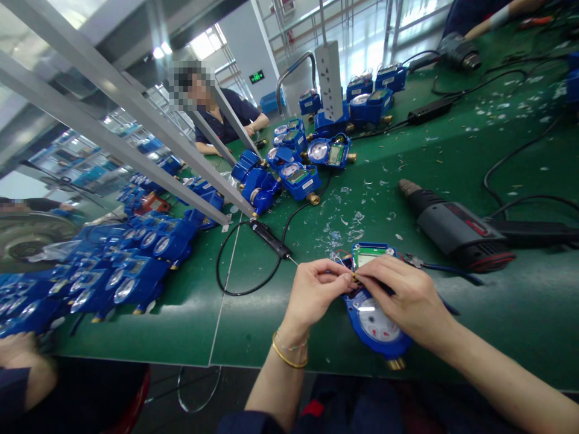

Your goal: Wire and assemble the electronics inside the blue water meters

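Note:
A blue water meter (377,328) lies on the green bench in front of me, its round dial toward me and its brass fitting at the near edge. Its electronics compartment is uncovered, showing a green circuit board (373,249) with a display. My left hand (316,292) is closed in a pinch at the compartment's left side. From the right, my right hand (409,295) also pinches, its fingertips meeting the left ones. Thin red and white wires (341,258) loop beside the fingertips. Whatever small piece the fingers grip is hidden between them.
An electric screwdriver (270,240) with a coiled cord lies left of the meter. Cutting pliers (418,261) and a heat gun (456,229) lie to the right. More blue meters (298,179) stand behind and at left (140,280). Co-workers sit around the bench; metal posts slant across the left.

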Demonstrator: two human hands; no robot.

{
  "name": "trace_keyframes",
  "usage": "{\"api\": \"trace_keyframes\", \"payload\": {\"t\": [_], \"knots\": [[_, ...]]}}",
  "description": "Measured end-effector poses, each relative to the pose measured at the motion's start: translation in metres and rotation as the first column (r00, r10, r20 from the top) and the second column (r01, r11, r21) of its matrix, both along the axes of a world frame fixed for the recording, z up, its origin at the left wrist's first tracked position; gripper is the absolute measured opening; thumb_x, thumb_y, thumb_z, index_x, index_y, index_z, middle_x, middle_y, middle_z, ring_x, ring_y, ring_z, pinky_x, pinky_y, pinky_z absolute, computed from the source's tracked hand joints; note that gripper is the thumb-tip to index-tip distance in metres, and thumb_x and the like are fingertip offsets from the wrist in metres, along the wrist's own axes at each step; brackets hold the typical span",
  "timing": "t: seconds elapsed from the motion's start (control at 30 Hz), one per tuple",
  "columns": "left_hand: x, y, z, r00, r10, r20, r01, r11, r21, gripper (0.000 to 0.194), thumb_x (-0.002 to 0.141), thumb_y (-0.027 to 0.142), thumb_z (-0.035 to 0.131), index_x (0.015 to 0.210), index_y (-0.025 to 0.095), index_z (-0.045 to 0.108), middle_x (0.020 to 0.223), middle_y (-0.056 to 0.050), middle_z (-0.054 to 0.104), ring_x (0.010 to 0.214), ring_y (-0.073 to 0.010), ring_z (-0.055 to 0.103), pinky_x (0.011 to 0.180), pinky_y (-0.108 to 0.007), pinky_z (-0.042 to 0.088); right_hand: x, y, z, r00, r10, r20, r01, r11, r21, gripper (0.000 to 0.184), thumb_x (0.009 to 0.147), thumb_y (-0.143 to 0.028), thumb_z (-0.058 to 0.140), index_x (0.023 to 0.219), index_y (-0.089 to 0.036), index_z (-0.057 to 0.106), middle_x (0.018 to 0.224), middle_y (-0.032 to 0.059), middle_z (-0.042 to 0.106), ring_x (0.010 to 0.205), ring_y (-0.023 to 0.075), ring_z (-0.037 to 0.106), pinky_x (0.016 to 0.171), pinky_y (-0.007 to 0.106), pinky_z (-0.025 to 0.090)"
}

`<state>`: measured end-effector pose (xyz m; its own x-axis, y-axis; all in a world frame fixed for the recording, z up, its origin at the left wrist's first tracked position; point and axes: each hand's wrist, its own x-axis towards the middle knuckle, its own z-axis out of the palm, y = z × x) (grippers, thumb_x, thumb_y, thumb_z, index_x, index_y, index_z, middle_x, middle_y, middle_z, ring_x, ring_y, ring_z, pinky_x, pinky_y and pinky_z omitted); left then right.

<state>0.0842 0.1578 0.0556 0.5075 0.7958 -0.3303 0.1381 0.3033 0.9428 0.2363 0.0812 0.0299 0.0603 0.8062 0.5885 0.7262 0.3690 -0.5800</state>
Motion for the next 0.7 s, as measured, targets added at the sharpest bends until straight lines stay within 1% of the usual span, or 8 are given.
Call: {"api": "trace_keyframes", "payload": {"t": [0.1,0.2,0.3,0.37,0.4,0.5,0.63,0.7], "knots": [[0.003,-0.003,-0.001,0.999,0.033,-0.011,-0.032,0.999,0.038,0.023,0.066,0.03,0.081,0.074,0.012,0.07,0.068,-0.006,0.075,0.065,-0.017,0.073,0.069,-0.027,0.059,-0.001,0.0,-0.001,1.0,-0.006,-0.006,0.006,1.0,0.005,0.012,0.092,-0.013,0.053,0.088,-0.018,0.063,0.084,0.0042,0.069,0.078,0.0151,0.063,0.073,0.029,0.051],[0.007,-0.008,0.001,0.995,0.077,-0.066,-0.071,0.993,0.097,0.017,0.066,0.026,0.078,0.072,0.012,0.069,0.067,-0.006,0.074,0.062,-0.0164,0.072,0.062,-0.023,0.057,-0.001,0.0,-0.002,1.0,-0.023,-0.005,0.023,1.0,0.005,0.011,0.092,-0.013,0.054,0.088,-0.018,0.063,0.083,0.0041,0.068,0.078,0.0156,0.063,0.074,0.029,0.051],[0.008,-0.009,0.002,0.972,0.182,-0.149,-0.146,0.965,0.219,0.012,0.067,0.023,0.075,0.07,0.014,0.068,0.064,-0.004,0.073,0.059,-0.015,0.07,0.056,-0.02,0.055,0.0,-0.002,-0.003,0.998,-0.043,-0.034,0.043,0.999,-0.005,0.009,0.092,-0.014,0.055,0.089,-0.019,0.062,0.084,0.0039,0.068,0.08,0.0155,0.064,0.075,0.029,0.051],[0.005,-0.007,0.001,0.955,0.225,-0.194,-0.166,0.946,0.277,0.011,0.068,0.022,0.073,0.071,0.014,0.066,0.063,-0.003,0.071,0.058,-0.0142,0.069,0.054,-0.019,0.052,0.002,-0.003,-0.003,0.997,-0.049,-0.056,0.048,0.999,-0.014,0.008,0.091,-0.014,0.056,0.09,-0.019,0.062,0.086,0.0036,0.068,0.081,0.0148,0.064,0.076,0.028,0.051],[0.003,-0.007,0.0,0.954,0.217,-0.209,-0.153,0.947,0.283,0.011,0.069,0.023,0.073,0.071,0.014,0.066,0.063,-0.003,0.071,0.058,-0.0138,0.069,0.054,-0.019,0.052,0.004,-0.003,-0.002,0.997,-0.047,-0.063,0.046,0.999,-0.017,0.007,0.091,-0.014,0.056,0.091,-0.019,0.062,0.087,0.0034,0.068,0.081,0.0145,0.064,0.076,0.028,0.051],[-0.005,-0.006,0.0,0.967,0.128,-0.219,-0.063,0.957,0.282,0.014,0.075,0.028,0.071,0.076,0.014,0.067,0.066,-0.003,0.07,0.059,-0.012,0.066,0.057,-0.019,0.051,0.006,-0.004,-0.001,0.997,-0.03,-0.067,0.029,0.999,-0.021,0.008,0.091,-0.014,0.056,0.09,-0.019,0.063,0.087,0.0028,0.069,0.082,0.0144,0.065,0.077,0.028,0.052],[-0.011,-0.007,0.006,0.965,0.102,-0.24,0.012,0.903,0.43,0.018,0.082,0.032,0.067,0.076,0.015,0.066,0.064,0.001,0.062,0.053,-0.0068,0.051,0.051,-0.017,0.042,0.006,-0.003,0.002,0.997,-0.029,-0.064,0.029,1.0,-0.001,0.008,0.09,-0.014,0.057,0.087,-0.019,0.063,0.085,0.0023,0.069,0.079,0.0143,0.065,0.077,0.028,0.052],[-0.009,-0.009,0.009,0.966,0.097,-0.242,0.03,0.88,0.473,0.021,0.085,0.034,0.065,0.074,0.016,0.063,0.063,0.003,0.058,0.051,-0.006,0.046,0.049,-0.017,0.038,0.005,-0.002,0.005,0.998,-0.029,-0.058,0.029,1.0,0.005,0.009,0.09,-0.014,0.058,0.087,-0.019,0.064,0.085,0.0026,0.07,0.079,0.0145,0.066,0.077,0.028,0.052]]}}
